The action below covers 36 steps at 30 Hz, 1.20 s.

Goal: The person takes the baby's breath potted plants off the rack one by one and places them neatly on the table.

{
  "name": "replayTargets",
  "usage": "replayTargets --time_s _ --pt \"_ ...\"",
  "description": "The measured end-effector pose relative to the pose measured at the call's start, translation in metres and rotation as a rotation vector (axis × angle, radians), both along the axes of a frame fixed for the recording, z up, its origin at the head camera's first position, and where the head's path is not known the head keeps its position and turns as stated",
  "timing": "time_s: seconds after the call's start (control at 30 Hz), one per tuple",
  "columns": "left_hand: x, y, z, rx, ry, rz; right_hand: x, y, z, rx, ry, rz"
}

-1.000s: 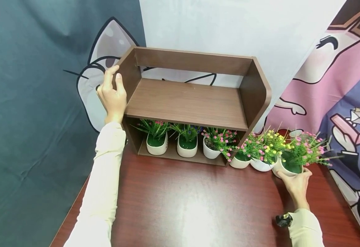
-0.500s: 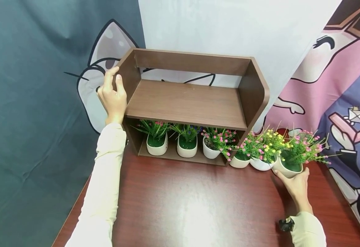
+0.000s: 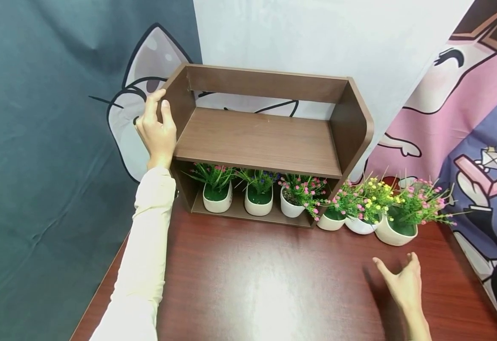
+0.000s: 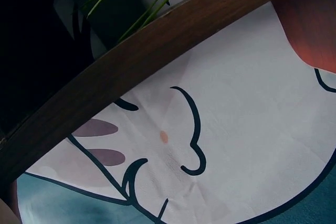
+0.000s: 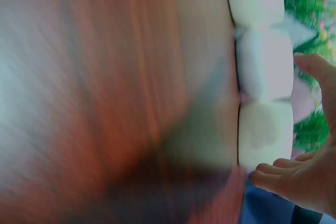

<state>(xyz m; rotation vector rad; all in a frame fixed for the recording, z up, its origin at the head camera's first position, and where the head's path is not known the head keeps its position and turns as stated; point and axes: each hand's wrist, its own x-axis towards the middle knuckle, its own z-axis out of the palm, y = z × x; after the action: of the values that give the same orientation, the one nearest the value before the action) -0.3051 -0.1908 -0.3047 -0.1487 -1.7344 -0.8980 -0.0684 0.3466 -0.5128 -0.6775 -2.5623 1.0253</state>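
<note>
In the head view, my left hand [image 3: 158,132] holds the left side panel of a brown two-tier wooden shelf [image 3: 257,139], thumb on the inner side and fingers over the edge. My right hand [image 3: 405,286] is above the table, thumb and fingers spread and nothing between them. Just beyond it stands a cream pot [image 3: 395,236] with pink artificial flowers, apart from the fingers. To its left are a white pot [image 3: 360,226] with yellow and pink flowers and another cream pot [image 3: 331,222]. In the right wrist view, the row of pots lies beyond my spread right hand [image 5: 310,166].
On the shelf's lower tier stand three potted artificial plants: a left one [image 3: 217,201], a middle one [image 3: 259,202] and a right one [image 3: 292,206]. The reddish wooden table [image 3: 248,274] extends in front. Printed cloth [image 3: 61,142] hangs around the back and sides.
My right hand has let go of the rightmost cream pot and drawn back toward me, its fingers now apart from it. The pot stays in the row. My left hand has kept its place.
</note>
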Motion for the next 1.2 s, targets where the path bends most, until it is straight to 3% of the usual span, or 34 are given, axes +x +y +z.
replayTargets --time_s 0.23,0.43,0.63,0.87,1.1,1.2 --pt "0.000 0.001 0.000 0.002 -0.004 -0.002 0.012 -0.052 0.003 -0.075 0.054 0.074" --pt "0.000 0.000 0.000 0.005 -0.001 -0.005 0.006 -0.094 0.000 -0.133 0.145 0.162" --pt "0.000 0.000 0.000 0.006 0.002 -0.005 -0.003 -0.127 -0.010 -0.169 0.145 0.232" --pt "0.001 -0.001 0.001 0.013 0.008 -0.007 -0.025 -0.165 -0.017 -0.195 0.153 0.299" --pt "0.001 0.000 0.001 0.011 0.004 -0.011 -0.062 -0.202 -0.019 -0.471 0.268 0.272" --pt "0.000 0.000 0.001 0.010 0.003 -0.014 -0.076 -0.214 -0.020 -0.495 0.313 0.220"
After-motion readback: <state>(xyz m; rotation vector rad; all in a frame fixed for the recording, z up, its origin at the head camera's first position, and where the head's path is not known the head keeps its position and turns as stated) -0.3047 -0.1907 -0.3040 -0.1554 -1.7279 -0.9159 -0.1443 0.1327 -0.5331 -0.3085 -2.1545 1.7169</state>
